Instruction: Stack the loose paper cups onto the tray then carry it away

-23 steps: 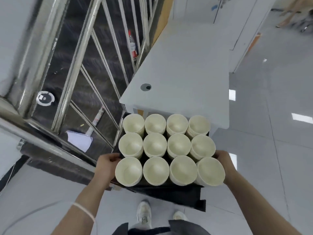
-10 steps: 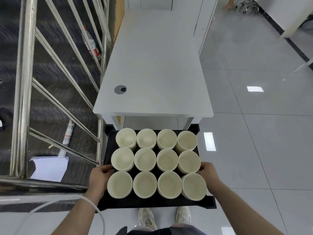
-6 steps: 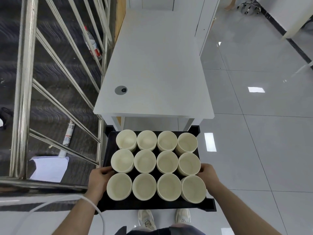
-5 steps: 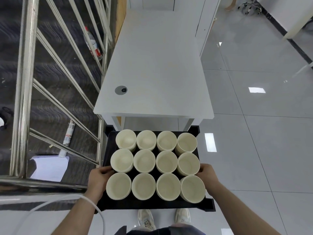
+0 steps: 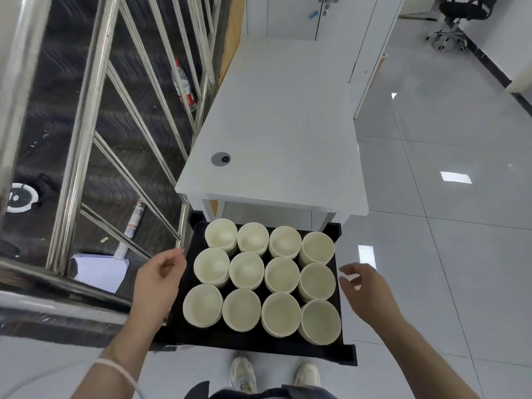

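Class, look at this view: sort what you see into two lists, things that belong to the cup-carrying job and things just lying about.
Belongs to the job:
black tray
paper cups, twelve stacks in rows
left hand, off the tray's edge
right hand, open beside the tray

Just lying about:
plastic bottle behind the railing
sheet of paper
office chair
white table

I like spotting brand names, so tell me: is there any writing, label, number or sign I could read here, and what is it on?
No text can be read here.
plastic bottle behind the railing: red and white label, print too blurred to read.
tube on the dark floor: printed band, too small to read.
paper cups and black tray: no print visible.
white table: no writing.
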